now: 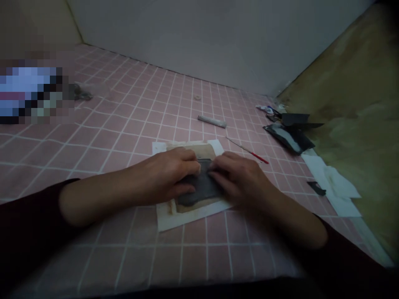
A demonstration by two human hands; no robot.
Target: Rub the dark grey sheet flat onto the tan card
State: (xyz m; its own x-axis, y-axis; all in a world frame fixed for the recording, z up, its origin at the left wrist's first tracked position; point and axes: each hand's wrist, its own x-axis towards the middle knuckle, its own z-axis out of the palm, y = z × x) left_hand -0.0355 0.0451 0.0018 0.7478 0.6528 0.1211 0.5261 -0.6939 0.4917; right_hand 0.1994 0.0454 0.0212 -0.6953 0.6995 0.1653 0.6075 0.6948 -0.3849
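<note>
A dark grey sheet (201, 185) with a ragged lower edge lies on a tan, stained sheet (187, 207), with white paper (165, 222) beneath both. My left hand (174, 172) is curled over the grey sheet's left side, its fingertips near the middle and the thumb lower down. From the other side my right hand (240, 174) bends its fingers and thumb onto the grey sheet's right part; it is slightly blurred. Both hands grip at the sheet, and anything small under the fingertips is hidden.
A pink checked cloth (124, 232) covers the surface. Beyond the hands lie a grey bar (212, 121), a thin red-handled tool (258, 158) and a small ring (197, 97). Dark scraps (289, 137), white paper (339, 187) and a black piece (316, 187) lie right, by the wall.
</note>
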